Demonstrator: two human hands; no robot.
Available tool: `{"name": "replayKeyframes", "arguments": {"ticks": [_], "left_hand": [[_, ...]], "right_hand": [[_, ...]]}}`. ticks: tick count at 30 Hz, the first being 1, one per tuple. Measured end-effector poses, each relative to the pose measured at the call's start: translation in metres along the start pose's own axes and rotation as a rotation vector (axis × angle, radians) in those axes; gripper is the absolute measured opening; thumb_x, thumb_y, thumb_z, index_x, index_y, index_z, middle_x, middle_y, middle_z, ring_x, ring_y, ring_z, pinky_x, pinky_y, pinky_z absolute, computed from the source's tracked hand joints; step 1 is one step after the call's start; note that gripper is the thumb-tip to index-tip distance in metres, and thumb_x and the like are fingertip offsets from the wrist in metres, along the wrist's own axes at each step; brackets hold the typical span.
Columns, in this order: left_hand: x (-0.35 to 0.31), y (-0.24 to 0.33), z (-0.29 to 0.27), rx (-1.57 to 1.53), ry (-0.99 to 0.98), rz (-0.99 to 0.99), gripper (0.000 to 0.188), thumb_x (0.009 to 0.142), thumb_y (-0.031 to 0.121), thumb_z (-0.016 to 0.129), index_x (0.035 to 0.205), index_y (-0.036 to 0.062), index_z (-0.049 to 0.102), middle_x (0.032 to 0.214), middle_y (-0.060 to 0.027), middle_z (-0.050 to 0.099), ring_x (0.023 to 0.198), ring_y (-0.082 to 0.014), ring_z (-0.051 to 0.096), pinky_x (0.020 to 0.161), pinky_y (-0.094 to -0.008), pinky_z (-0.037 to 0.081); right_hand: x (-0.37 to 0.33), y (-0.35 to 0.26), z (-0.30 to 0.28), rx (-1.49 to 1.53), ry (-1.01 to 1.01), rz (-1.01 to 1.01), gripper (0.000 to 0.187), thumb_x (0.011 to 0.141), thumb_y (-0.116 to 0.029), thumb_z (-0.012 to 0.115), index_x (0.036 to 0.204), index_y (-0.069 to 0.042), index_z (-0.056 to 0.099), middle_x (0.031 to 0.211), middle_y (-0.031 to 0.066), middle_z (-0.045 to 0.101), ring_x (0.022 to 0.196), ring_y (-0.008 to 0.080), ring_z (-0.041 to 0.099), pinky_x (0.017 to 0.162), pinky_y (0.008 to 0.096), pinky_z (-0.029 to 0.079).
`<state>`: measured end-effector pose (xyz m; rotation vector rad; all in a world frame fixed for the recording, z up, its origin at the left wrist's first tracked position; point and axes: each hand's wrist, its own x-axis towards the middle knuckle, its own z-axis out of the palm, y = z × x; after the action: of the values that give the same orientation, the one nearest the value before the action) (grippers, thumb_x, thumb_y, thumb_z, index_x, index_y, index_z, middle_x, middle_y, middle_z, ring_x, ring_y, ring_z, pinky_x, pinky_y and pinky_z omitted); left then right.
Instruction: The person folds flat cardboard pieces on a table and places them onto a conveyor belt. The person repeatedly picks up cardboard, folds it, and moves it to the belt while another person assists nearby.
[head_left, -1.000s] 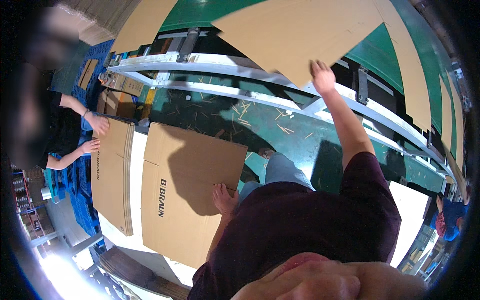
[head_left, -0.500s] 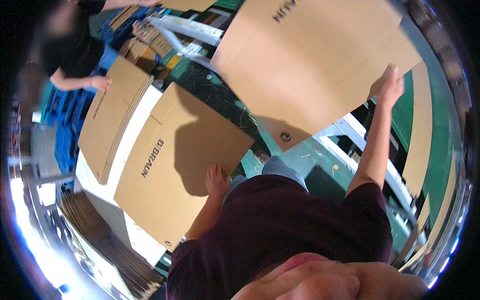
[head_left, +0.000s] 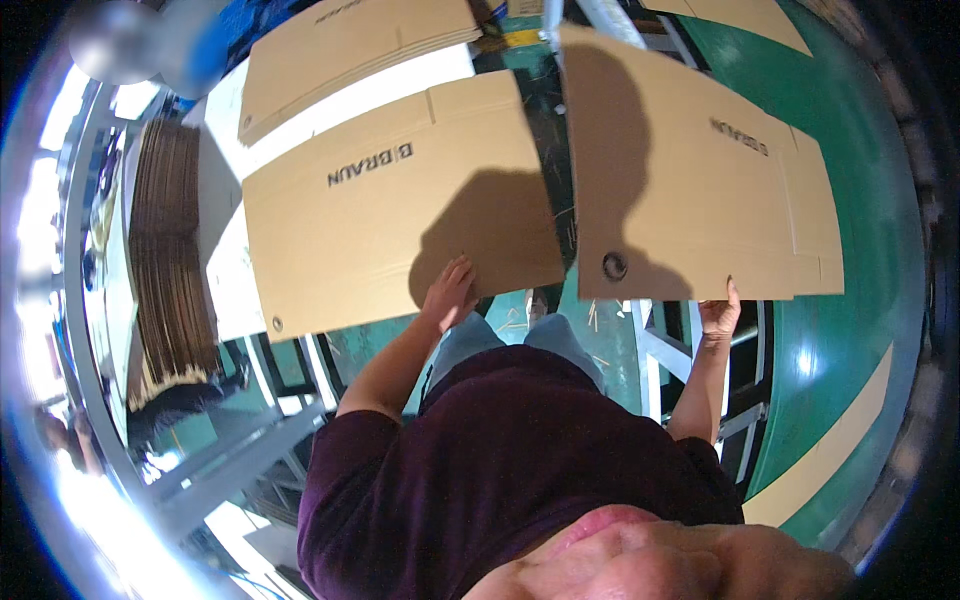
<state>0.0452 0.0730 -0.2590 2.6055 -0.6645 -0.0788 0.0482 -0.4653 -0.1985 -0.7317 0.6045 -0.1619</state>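
Observation:
My right hand (head_left: 720, 313) grips the near edge of a flat brown cardboard sheet (head_left: 720, 190), thumb on top and the other fingers hidden beneath. Dark print and a round mark show on this sheet. To its left, another printed cardboard sheet (head_left: 345, 225) lies on a white surface. My left hand (head_left: 452, 295) rests on that sheet near its front edge, fingers stretched over the board. A gap with the floor showing separates the two sheets. Shadows fall across both of them.
More flat cardboard sheets (head_left: 350, 45) lie stacked beyond the left sheet on the white table (head_left: 230, 130). At the far left stands a thick bundle of folded cardboard (head_left: 165, 250). Metal frame bars (head_left: 670, 355) run under the right sheet. The floor (head_left: 820, 400) is green.
The right sheet has come down and turned level beside the left one, still in my right hand. My view has turned, and the co-worker's arm at the upper left is out of sight.

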Motion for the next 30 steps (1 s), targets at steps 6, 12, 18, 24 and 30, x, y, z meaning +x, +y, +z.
{"name": "replayKeyframes", "arguments": {"ticks": [6,12,18,24,30], "left_hand": [[-0.004,-0.007,0.014,-0.024,-0.031,-0.071,0.055,0.064,0.018,0.068,0.114,-0.0006,0.053,0.126,-0.0176,0.045,0.125,-0.0347,0.036,0.105,-0.0412,0.032],[-0.011,-0.011,0.025,-0.067,0.179,-0.011,0.038,0.074,0.019,0.061,0.107,0.0018,0.057,0.121,-0.0191,0.047,0.117,-0.0341,0.042,0.099,-0.0417,0.037],[-0.016,-0.002,0.007,-0.425,-0.036,-0.289,0.03,0.078,0.013,0.057,0.107,0.004,0.057,0.108,-0.0167,0.055,0.105,-0.0305,0.051,0.092,-0.0386,0.04],[-0.121,-0.015,0.058,-0.505,-0.182,-0.424,0.021,0.081,0.013,0.057,0.1,0.0031,0.059,0.097,-0.0145,0.06,0.094,-0.0261,0.056,0.084,-0.0367,0.044],[-0.209,-0.055,-0.06,-0.858,-0.5,-0.576,0.017,0.085,0.012,0.057,0.1,0.0063,0.06,0.093,-0.0116,0.063,0.088,-0.0204,0.06,0.077,-0.0323,0.047]], "right_hand": [[-0.01,0.056,0.113,-0.209,-0.229,-0.147,0.034,0.077,-0.005,0.068,0.108,-0.006,0.056,0.099,0.0044,0.062,0.089,0.0169,0.06,0.078,0.0303,0.051],[-0.104,0.221,0.2,-0.292,-0.26,0.082,0.02,0.084,-0.009,0.062,0.103,-0.007,0.056,0.092,0.0004,0.059,0.084,0.0133,0.055,0.073,0.0276,0.047],[-0.191,0.349,0.248,-0.37,-0.239,0.589,0.024,0.083,-0.01,0.064,0.105,-0.009,0.055,0.092,0.0043,0.061,0.078,0.0189,0.06,0.068,0.0318,0.051],[-0.205,0.434,0.232,-0.383,-0.283,0.747,0.021,0.081,-0.009,0.066,0.1,-0.005,0.057,0.092,0.0084,0.062,0.08,0.0221,0.061,0.07,0.0359,0.053],[-0.242,0.457,0.245,-0.478,-0.189,0.989,0.022,0.084,-0.015,0.065,0.1,-0.002,0.056,0.086,0.0085,0.061,0.078,0.0208,0.062,0.073,0.0352,0.054]]}}
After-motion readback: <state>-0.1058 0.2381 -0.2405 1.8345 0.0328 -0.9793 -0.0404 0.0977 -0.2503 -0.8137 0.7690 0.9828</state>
